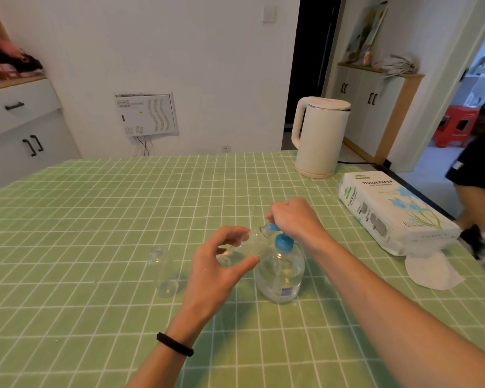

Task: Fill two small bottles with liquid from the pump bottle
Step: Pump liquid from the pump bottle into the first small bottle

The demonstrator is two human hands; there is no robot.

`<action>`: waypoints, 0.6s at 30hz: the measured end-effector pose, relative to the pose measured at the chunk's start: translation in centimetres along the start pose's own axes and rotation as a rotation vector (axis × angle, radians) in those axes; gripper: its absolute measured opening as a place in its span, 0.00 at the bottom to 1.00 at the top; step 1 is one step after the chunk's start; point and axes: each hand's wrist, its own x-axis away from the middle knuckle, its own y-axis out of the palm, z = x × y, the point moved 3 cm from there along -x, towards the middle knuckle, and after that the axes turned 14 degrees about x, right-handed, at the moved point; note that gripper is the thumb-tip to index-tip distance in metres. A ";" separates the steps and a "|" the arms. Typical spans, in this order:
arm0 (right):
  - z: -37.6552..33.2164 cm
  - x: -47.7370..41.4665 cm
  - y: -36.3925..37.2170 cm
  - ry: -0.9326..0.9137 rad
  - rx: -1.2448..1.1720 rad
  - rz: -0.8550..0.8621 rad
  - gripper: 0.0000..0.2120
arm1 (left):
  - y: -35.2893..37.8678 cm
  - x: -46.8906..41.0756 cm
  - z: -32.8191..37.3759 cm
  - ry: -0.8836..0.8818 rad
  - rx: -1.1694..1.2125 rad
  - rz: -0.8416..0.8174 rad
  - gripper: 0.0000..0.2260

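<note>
A clear pump bottle (280, 275) with a blue pump head (273, 228) stands on the green checked tablecloth. My right hand (291, 219) lies over the pump head, fingers curled on it. My left hand (216, 264) holds a small clear bottle (247, 246) tilted, its mouth up against the blue spout. Some clear liquid shows in the tilted bottle's lower end. A second small clear bottle (164, 271) stands upright on the cloth to the left, apart from both hands.
A white kettle (318, 137) stands at the table's far right with its cord running off. A tissue paper pack (395, 211) lies by the right edge, a loose white tissue (431, 271) before it. A person's legs (476, 197) are beyond that edge.
</note>
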 end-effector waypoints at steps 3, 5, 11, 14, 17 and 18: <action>0.4 0.2 0.4 0.008 -0.003 0.000 0.17 | 0.1 0.1 -0.2 -0.009 -0.005 0.000 0.20; 0.5 0.2 0.6 0.009 0.000 0.006 0.16 | 0.1 0.3 -0.3 -0.013 -0.006 -0.002 0.20; 0.5 0.3 0.4 0.009 0.010 0.022 0.16 | 0.0 0.3 -0.2 -0.016 0.003 0.003 0.20; 0.3 0.3 0.2 0.004 0.022 -0.010 0.16 | 0.0 0.3 -0.2 -0.016 0.006 0.004 0.19; -0.2 0.1 -0.4 -0.025 0.028 -0.014 0.19 | 0.0 0.1 0.1 -0.011 0.018 -0.004 0.19; -0.4 0.0 -0.5 -0.036 0.030 -0.010 0.20 | 0.0 0.1 0.1 -0.006 0.017 -0.005 0.19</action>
